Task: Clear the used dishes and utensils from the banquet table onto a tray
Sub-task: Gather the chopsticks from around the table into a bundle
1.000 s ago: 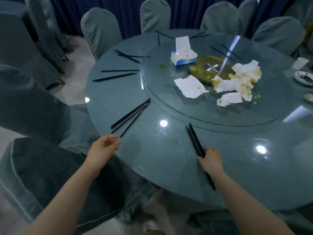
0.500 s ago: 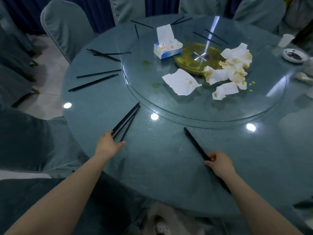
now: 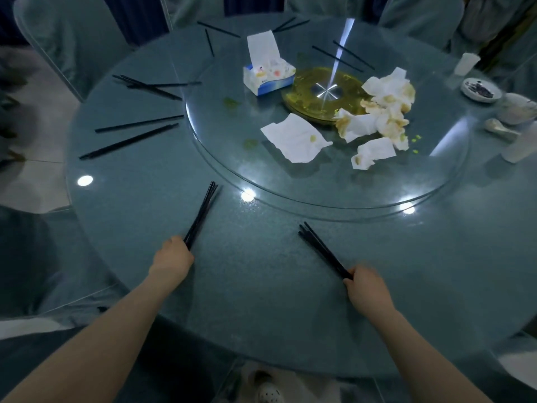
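My left hand grips the near ends of a bundle of black chopsticks that fans out toward the glass turntable. In my right hand is a second bundle of black chopsticks, pointing up and left over the round blue-green table. More black chopsticks lie on the table at the left, the far left and the far side. A small plate, a bowl and a spoon sit at the right edge.
The glass turntable carries a tissue box, a yellow centre disc and stained paper napkins. A white cup stands at the far right. Covered chairs ring the table. No tray is in view.
My left hand closed on the chopsticks at the left and gathered them into a tighter bundle. My right hand kept its chopsticks and shifted a little right.
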